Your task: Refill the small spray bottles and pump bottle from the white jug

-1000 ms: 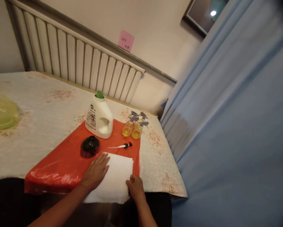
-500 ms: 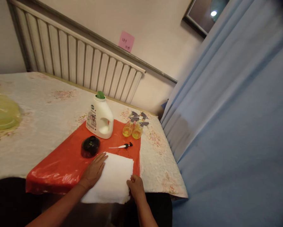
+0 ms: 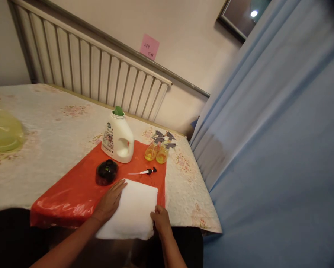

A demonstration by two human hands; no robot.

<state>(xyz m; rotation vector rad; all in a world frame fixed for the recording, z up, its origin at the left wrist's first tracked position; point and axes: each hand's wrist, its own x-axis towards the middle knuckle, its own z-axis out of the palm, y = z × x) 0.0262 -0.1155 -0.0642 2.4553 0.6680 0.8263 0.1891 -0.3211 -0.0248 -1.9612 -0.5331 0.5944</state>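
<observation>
A folded white towel (image 3: 135, 210) lies on a red plastic sheet (image 3: 72, 190), its near end hanging past the front edge. My left hand (image 3: 112, 199) rests along the towel's left side with fingers stretched out. At the right edge, my right hand (image 3: 160, 217) is closed on the towel's border, fingers curled. Just beyond my left fingertips sits a rounded black bottle (image 3: 107, 172). Behind the towel lies a pump head (image 3: 144, 172) with a thin clear tube. A white jug (image 3: 115, 137) with a handle stands upright farther back, something green in its mouth.
Several spray bottles (image 3: 161, 154) with yellow liquid and grey triggers stand at the back right of the sheet. A translucent yellow basin (image 3: 5, 130) is at far left on the flowered tablecloth (image 3: 50, 126). A radiator (image 3: 91, 70) runs behind; a blue curtain (image 3: 262, 149) hangs at right.
Almost nothing differs. Both hands stay at the towel's sides, and the objects have kept their places; the view has shifted very slightly.
</observation>
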